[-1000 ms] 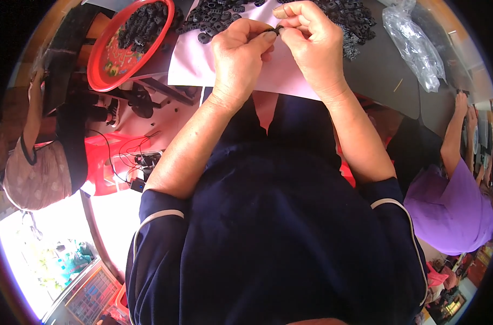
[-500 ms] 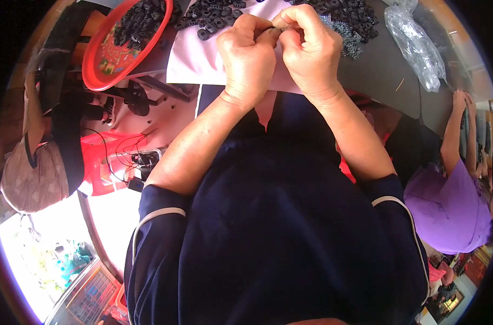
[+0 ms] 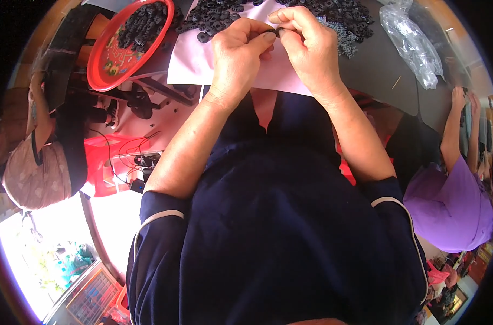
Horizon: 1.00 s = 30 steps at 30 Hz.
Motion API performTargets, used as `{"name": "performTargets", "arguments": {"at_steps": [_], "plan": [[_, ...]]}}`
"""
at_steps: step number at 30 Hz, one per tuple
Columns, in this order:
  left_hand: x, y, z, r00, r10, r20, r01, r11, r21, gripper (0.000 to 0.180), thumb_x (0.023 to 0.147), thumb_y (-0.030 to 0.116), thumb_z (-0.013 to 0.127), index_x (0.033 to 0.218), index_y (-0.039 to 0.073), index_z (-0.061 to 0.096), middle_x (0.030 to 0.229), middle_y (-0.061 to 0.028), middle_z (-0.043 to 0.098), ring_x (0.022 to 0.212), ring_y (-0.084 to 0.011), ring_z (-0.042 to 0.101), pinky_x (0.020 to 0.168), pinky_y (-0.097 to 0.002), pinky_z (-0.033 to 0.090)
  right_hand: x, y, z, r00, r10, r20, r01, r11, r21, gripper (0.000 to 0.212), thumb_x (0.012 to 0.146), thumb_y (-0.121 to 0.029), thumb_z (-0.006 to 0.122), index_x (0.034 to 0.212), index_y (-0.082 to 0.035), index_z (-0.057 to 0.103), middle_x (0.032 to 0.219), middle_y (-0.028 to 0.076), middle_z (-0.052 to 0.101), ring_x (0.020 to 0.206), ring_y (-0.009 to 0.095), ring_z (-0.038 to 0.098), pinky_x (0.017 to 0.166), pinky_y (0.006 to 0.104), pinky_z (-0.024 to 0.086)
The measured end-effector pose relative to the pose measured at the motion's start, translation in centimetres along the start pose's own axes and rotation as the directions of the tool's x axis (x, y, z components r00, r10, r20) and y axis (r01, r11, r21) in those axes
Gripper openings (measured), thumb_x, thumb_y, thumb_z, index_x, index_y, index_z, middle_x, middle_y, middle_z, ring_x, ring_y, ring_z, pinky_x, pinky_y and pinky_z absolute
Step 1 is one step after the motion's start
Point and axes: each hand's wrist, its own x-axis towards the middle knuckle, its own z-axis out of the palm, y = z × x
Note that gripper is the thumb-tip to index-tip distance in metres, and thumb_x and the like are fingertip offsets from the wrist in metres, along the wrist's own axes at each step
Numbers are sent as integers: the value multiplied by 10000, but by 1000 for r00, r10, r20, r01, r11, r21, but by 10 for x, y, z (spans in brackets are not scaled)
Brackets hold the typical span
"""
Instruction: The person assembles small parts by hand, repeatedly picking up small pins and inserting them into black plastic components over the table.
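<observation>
Close together over a pale pink cloth (image 3: 195, 62), my two hands meet at the fingertips. A small black piece (image 3: 274, 31) is pinched between them, mostly hidden by the fingers. My left hand (image 3: 238, 57) grips it with thumb and index finger. On its other side my right hand (image 3: 311, 51) pinches it with the thumb and bent fingers. Small black plastic parts (image 3: 211, 20) lie in a heap just beyond my left hand. Past my right hand is another black heap (image 3: 346, 15), beside a pile of small grey coil-like pieces (image 3: 346, 40).
A red oval tray (image 3: 97, 70) with black parts stands at the left. On the dark tabletop (image 3: 373, 73) at the right lies a clear plastic bag (image 3: 411, 46). People sit at both sides, one in a purple top (image 3: 446, 206). Cables hang by a red stool (image 3: 97, 168).
My left hand has turned and its fingers have loosened a little, so more of the black piece shows. My right hand has shifted slightly left, its upper fingers straighter.
</observation>
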Motion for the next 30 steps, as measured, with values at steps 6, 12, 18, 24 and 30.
{"name": "performTargets", "arguments": {"at_steps": [6, 12, 18, 24, 30], "plan": [[0, 0, 1, 998, 50, -50, -47, 997, 60, 101, 828, 26, 650, 894, -50, 640, 711, -67, 647, 608, -99, 584, 574, -240, 478, 0, -12, 2, 977, -213, -20, 208, 966, -154, 149, 791, 78, 508, 892, -8, 576, 782, 137, 644, 706, 259, 667, 620, 339, 510], [3, -8, 10, 965, 194, -178, -159, 969, 191, 80, 799, 23, 661, 831, -50, 650, 663, -77, 645, 582, -110, 583, 550, -245, 470, -8, 1, 18, 966, -214, -143, 186, 964, -192, 270, 705, 149, 549, 897, -37, 585, 779, 92, 676, 671, 233, 677, 618, 299, 543], [2, -10, 8, 960, 234, -152, -202, 959, 199, 95, 808, 25, 659, 858, -54, 648, 687, -88, 658, 594, -118, 599, 560, -255, 482, -11, -1, 19, 979, -133, -152, 109, 981, -159, 241, 726, 146, 544, 883, -33, 581, 779, 98, 678, 684, 228, 680, 624, 295, 545], [2, -3, -6, 1000, 17, -13, -17, 1000, -8, 123, 855, 55, 649, 936, -39, 646, 723, -56, 660, 598, -99, 603, 523, -232, 457, -4, -3, 7, 994, -23, -107, 28, 999, 44, 120, 785, 73, 518, 855, -10, 568, 766, 117, 639, 673, 231, 652, 604, 322, 500], [3, -2, -8, 998, -56, 15, 57, 997, -52, 113, 864, 65, 649, 934, -23, 652, 731, -46, 660, 600, -84, 606, 472, -201, 413, 2, -2, 0, 1000, 9, -19, -9, 1000, 18, 93, 785, 55, 521, 834, -16, 555, 727, 111, 619, 636, 241, 635, 582, 330, 491]]}}
